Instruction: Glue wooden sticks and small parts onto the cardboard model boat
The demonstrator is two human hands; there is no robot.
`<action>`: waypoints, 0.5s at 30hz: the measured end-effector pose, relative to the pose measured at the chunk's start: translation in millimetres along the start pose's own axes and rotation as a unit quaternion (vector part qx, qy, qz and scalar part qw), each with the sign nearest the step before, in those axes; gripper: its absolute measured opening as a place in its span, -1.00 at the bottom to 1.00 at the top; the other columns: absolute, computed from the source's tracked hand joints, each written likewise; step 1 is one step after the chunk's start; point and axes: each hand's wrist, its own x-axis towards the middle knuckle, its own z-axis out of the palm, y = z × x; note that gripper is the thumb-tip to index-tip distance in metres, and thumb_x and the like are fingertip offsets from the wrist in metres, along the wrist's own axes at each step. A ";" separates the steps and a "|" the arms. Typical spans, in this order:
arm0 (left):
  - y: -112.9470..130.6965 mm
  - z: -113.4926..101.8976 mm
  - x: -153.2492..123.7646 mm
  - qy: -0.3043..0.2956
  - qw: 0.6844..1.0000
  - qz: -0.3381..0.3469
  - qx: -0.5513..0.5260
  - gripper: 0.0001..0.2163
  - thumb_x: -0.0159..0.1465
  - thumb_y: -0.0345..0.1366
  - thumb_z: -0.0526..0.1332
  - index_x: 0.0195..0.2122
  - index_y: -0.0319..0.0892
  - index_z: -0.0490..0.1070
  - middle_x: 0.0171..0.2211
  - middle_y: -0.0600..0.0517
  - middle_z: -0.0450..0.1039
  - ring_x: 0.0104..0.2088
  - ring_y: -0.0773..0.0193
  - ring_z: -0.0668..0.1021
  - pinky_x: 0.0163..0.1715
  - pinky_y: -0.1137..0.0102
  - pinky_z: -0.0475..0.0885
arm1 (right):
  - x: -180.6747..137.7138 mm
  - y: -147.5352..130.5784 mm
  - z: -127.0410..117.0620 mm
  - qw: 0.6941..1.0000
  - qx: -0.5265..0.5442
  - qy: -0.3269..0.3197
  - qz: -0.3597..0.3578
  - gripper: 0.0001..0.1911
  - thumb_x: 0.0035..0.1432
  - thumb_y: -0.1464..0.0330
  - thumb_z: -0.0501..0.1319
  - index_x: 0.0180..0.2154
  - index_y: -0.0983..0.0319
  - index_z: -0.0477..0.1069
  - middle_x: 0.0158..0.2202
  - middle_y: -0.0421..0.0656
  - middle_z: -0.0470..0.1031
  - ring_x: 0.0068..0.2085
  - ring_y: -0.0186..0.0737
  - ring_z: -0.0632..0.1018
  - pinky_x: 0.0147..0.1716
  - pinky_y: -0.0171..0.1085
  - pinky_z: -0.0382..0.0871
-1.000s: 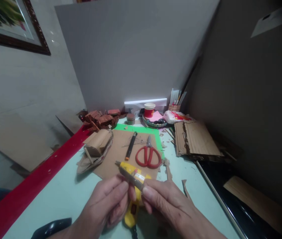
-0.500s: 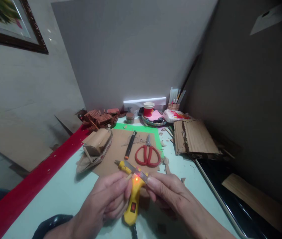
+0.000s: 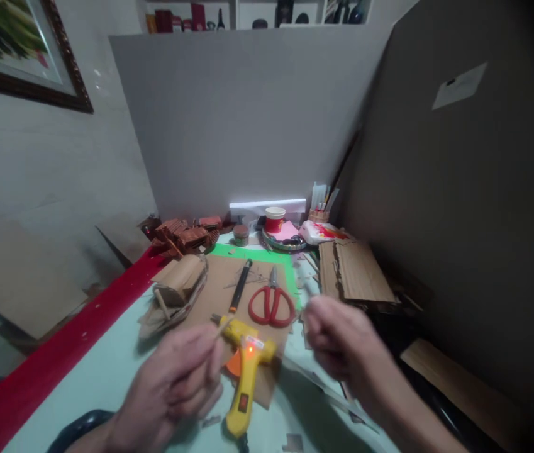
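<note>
My left hand (image 3: pixel 177 371), fingers pinched, grips a thin wooden stick (image 3: pixel 223 326) at its fingertips. My right hand (image 3: pixel 342 336) is raised to the right with its fingers closed; a faint blurred shape sticks up from them, too smeared to name. Between the hands lies a yellow glue gun (image 3: pixel 248 371), its red light lit and its nozzle toward the upper left. Beyond it, red-handled scissors (image 3: pixel 272 307) and a black utility knife (image 3: pixel 241 286) rest on a brown cardboard sheet (image 3: pixel 214 283).
A cardboard model (image 3: pixel 177 286) stands at the left, with brown-red pieces (image 3: pixel 186 236) behind it. A red paper cup (image 3: pixel 275 220) stands on a round tray at the back. Stacked cardboard (image 3: pixel 361 270) is at the right. A long thin strip (image 3: pixel 314 379) lies near my right hand.
My right hand has moved up and right, away from my left hand, and the grey strip it held no longer shows clearly. The view has tilted upward slightly. My left hand keeps the stick.
</note>
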 end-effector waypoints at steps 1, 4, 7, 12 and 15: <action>-0.6 0.9 1.4 -0.003 1.000 -0.007 0.022 -0.67 0.31 -0.14 0.27 -0.52 -0.24 0.46 -0.78 0.30 -0.11 -0.75 0.54 -0.04 -0.68 0.54 -0.04 | 0.4 0.6 -1.2 1.000 0.014 -0.001 0.004 -0.46 0.17 -0.14 0.18 -0.45 0.20 0.28 -0.59 -0.34 0.09 -0.57 -0.41 0.17 -0.62 -0.40 0.03; -3.7 2.2 6.3 0.013 0.996 -0.014 0.091 -0.65 0.34 -0.08 0.21 -0.46 -0.25 0.48 -0.77 0.25 0.00 -0.71 0.49 0.01 -0.65 0.51 -0.06 | 1.0 6.9 -2.2 0.998 0.066 -0.010 0.016 -0.48 0.21 -0.11 0.17 -0.47 0.19 0.21 -0.60 -0.37 0.03 -0.61 -0.45 0.08 -0.65 -0.41 -0.05; -6.8 2.2 8.3 0.019 0.990 -0.020 0.140 -0.64 0.35 -0.07 0.19 -0.42 -0.27 0.49 -0.74 0.21 0.08 -0.68 0.47 0.05 -0.64 0.49 -0.06 | 0.7 13.6 0.3 0.993 0.113 -0.033 0.026 -0.52 0.32 -0.02 0.10 -0.47 0.19 0.16 -0.61 -0.39 -0.01 -0.62 -0.47 0.00 -0.67 -0.42 -0.12; -8.7 4.6 5.0 0.008 0.986 -0.027 0.164 -0.64 0.35 -0.06 0.19 -0.41 -0.27 0.48 -0.73 0.21 0.08 -0.66 0.44 0.06 -0.62 0.47 -0.04 | -0.5 6.5 6.6 0.995 0.082 -0.047 -0.011 -0.64 0.30 0.12 0.20 -0.41 0.22 0.24 -0.53 -0.35 0.14 -0.53 -0.45 0.14 -0.58 -0.45 0.02; -10.3 4.5 3.2 -0.006 0.984 -0.029 0.177 -0.62 0.34 -0.04 0.19 -0.43 -0.26 0.48 -0.74 0.21 0.06 -0.67 0.45 0.06 -0.63 0.46 -0.04 | -0.1 -3.8 13.2 0.999 0.035 -0.019 -0.021 -0.78 0.17 0.26 0.31 -0.35 0.25 0.35 -0.46 -0.31 0.26 -0.43 -0.42 0.27 -0.47 -0.44 0.15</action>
